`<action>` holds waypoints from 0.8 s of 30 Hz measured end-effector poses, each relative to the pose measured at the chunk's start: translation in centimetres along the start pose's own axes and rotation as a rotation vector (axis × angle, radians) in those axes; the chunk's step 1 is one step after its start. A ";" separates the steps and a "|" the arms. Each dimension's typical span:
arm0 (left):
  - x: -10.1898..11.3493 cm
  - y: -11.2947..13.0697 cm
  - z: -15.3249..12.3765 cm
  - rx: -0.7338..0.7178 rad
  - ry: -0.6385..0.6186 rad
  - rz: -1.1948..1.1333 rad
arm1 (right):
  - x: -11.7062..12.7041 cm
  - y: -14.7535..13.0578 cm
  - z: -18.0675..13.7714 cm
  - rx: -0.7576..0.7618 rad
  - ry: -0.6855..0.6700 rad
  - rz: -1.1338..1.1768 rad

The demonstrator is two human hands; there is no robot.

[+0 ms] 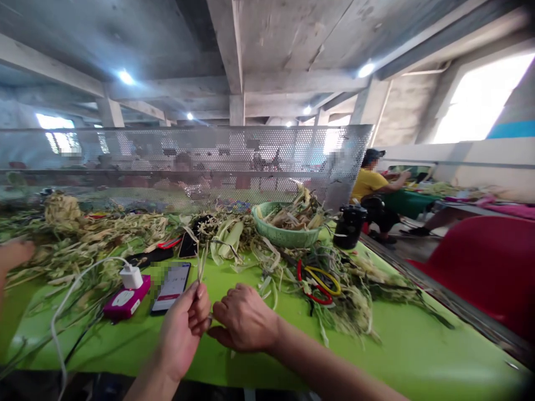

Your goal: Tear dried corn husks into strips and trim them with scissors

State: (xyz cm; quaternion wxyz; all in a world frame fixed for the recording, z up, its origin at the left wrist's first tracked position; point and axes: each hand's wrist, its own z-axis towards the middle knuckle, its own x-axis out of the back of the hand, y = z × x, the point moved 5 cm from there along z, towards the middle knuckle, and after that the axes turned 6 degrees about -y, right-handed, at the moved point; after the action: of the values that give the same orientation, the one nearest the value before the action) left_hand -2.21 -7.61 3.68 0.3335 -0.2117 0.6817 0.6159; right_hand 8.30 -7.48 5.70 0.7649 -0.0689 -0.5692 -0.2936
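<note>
My left hand (pixel 184 328) is closed in a pinch on thin dry leaf strips (pixel 201 262) that stand up from its fingertips. Just to its right, my right hand (pixel 242 317) is curled closed, its fingers touching the lower end of the same strips. Both hands hover over a bright green table (pixel 397 345) near its front edge. A phone (pixel 171 287) lies just behind my left hand.
Piles of dry corn husks (pixel 83 234) cover the table. A green basket (pixel 288 234) holds husks. Red and yellow bands (pixel 317 281), a pink power bank (pixel 125 301) with white charger and a black container (pixel 349 225) lie about. A metal mesh screen (pixel 188 159) stands behind. A person in yellow (pixel 370 184) sits at right, another's hand (pixel 14 253) at left.
</note>
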 end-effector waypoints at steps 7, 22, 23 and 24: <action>-1.1 -0.5 0.7 0.139 -0.013 0.020 | 1.2 0.2 -1.1 -0.019 -0.077 0.075; -2.6 1.9 11.1 0.059 0.002 0.230 | 0.0 16.2 -4.5 -0.544 -0.220 0.339; -3.0 1.4 11.9 0.058 -0.016 0.251 | -0.7 17.3 -4.8 -0.579 -0.247 0.348; -3.3 0.9 12.5 0.066 -0.028 0.270 | -1.5 18.2 -4.9 -0.599 -0.278 0.363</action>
State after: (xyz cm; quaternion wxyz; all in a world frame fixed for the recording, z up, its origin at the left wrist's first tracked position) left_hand 1.83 4.40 6.39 0.2639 -0.0984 0.7190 0.6354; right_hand 21.71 5.75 6.78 0.6657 -0.4287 -0.5351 -0.2945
